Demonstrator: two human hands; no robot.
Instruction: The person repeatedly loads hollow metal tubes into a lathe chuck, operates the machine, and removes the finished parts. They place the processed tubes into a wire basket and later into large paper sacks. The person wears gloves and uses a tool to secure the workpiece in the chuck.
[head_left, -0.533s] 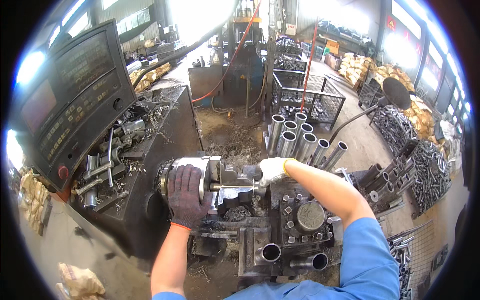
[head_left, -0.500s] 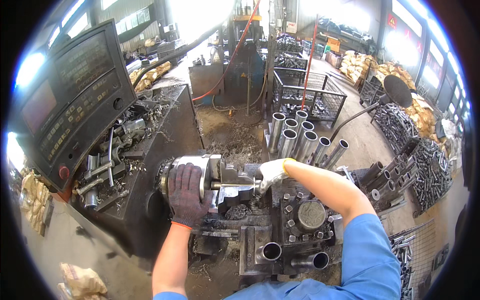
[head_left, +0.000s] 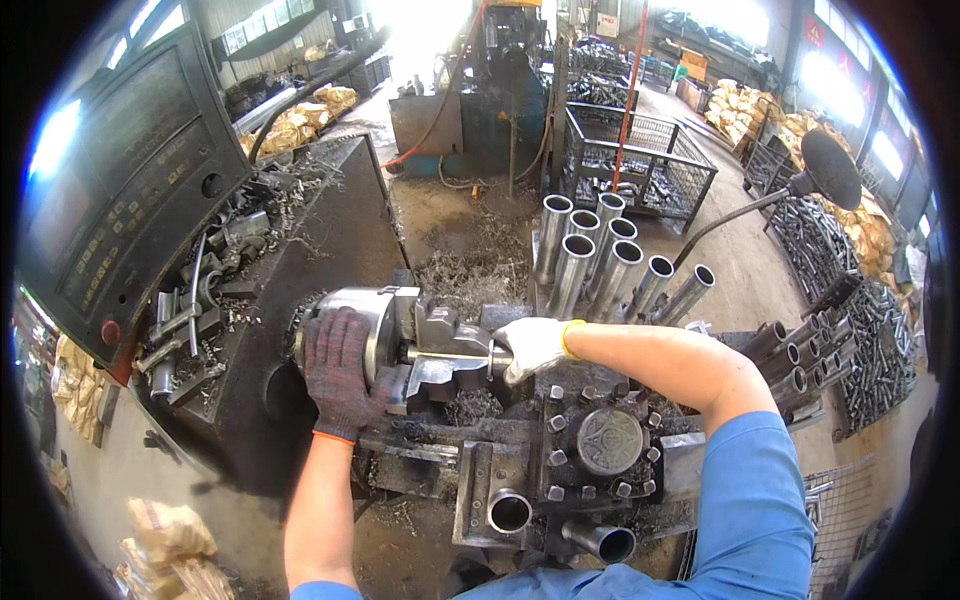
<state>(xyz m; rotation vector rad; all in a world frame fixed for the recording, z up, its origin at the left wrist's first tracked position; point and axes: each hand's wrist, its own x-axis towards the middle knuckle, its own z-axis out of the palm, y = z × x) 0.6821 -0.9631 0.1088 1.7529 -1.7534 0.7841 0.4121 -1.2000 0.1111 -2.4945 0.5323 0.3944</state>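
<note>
White-gloved right hand (head_left: 530,350) pinches slim silvery metal rod (head_left: 455,356); dark-gloved left hand (head_left: 343,375) laid open on round silvery metal chuck (head_left: 362,300), leftward. Likely aligning; next needs steadiness.

Brt windows (head_left: 833,88) at R, pale flr (head_left: 748,252) below.

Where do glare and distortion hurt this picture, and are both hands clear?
Head view: daylight at top centre burns out to white; head view: windows at right glare too, and lines bend toward the dark rim; head view: the control panel at left looks dim, markings smeared; head view: left hand and right hand show fairly clearly.
</note>
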